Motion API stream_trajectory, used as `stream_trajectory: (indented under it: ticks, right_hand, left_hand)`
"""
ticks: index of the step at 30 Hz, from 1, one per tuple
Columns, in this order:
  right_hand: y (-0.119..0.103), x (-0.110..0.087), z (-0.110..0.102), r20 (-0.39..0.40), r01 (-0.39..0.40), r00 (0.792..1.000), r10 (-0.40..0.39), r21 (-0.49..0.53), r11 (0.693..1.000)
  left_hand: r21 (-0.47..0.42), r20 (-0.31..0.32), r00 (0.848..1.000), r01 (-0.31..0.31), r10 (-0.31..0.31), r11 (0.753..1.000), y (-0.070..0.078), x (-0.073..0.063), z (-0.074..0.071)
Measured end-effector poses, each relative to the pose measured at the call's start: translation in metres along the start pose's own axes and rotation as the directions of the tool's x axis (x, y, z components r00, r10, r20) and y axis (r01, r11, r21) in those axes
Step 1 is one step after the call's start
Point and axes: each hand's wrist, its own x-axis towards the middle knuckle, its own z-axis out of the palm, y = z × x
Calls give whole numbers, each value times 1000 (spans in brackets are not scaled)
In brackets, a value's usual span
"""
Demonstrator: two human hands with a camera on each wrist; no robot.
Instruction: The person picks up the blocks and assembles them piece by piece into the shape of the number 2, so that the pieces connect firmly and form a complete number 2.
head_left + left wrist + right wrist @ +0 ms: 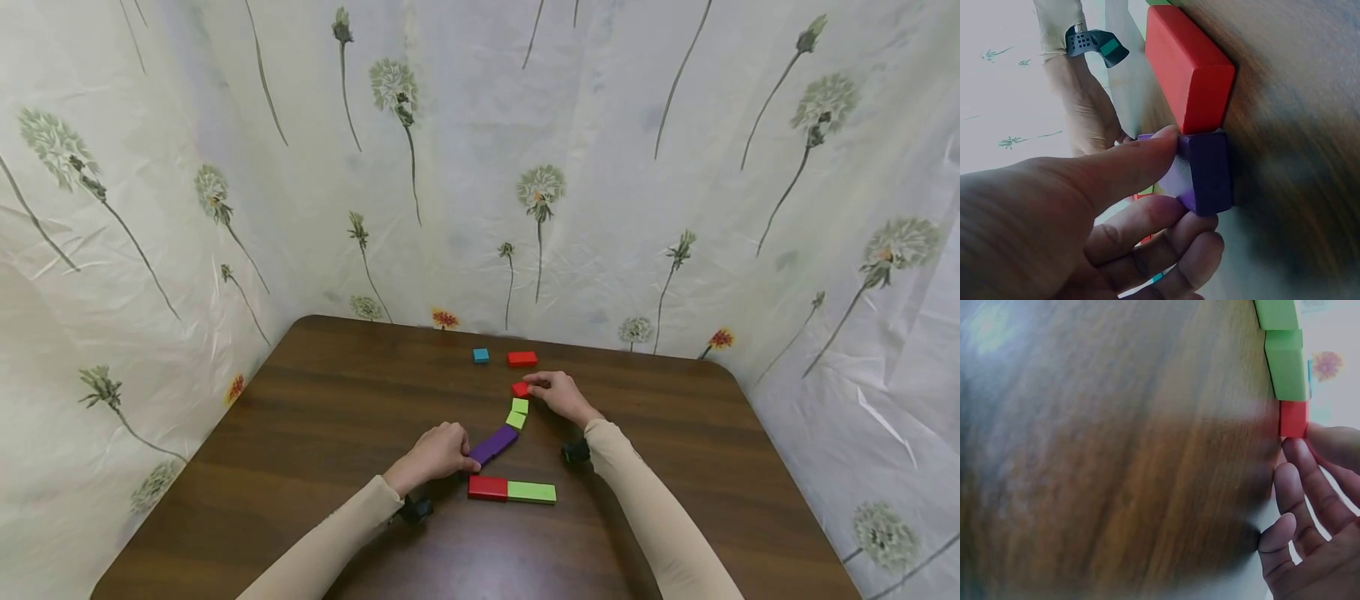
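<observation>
In the head view, a curved row of blocks runs up the table. Purple blocks (pixel 495 445) form its near end, two light green blocks (pixel 516 419) its middle, and a small red block (pixel 520 389) its far end. My left hand (pixel 438 454) pinches the near purple block (pixel 1210 175) between thumb and fingers, close to the corner of a longer red block (pixel 1188 69). At the far end my right hand (pixel 561 396) holds the small red block (pixel 1294 419) by thumb and fingertips, up against a light green block (pixel 1288 369).
Nearer me, the longer red block (pixel 487 488) lies end to end with a long light green block (pixel 532 492). Beyond the row are a blue block (pixel 481 356) and another red block (pixel 522 359). A flowered curtain (pixel 465 167) hangs behind the brown table (pixel 337 400).
</observation>
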Motion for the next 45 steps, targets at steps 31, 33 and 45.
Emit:
stream_trajectory:
  ticks: [31, 33, 45]
  right_hand:
    - [-3, -3, 5, -10, -23, 1000, 23, 16, 1000]
    - [-1, -4, 4, -18, -19, 1000, 19, 24, 1000]
    - [6, -22, -8, -20, -20, 999, 28, 315, 949]
  left_hand:
    - [4, 3, 1000, 7, -7, 1000, -3, 2, 1]
    - [4, 3, 1000, 7, -7, 1000, -3, 2, 2]
    - [-5, 2, 1000, -5, 5, 1000, -3, 2, 1]
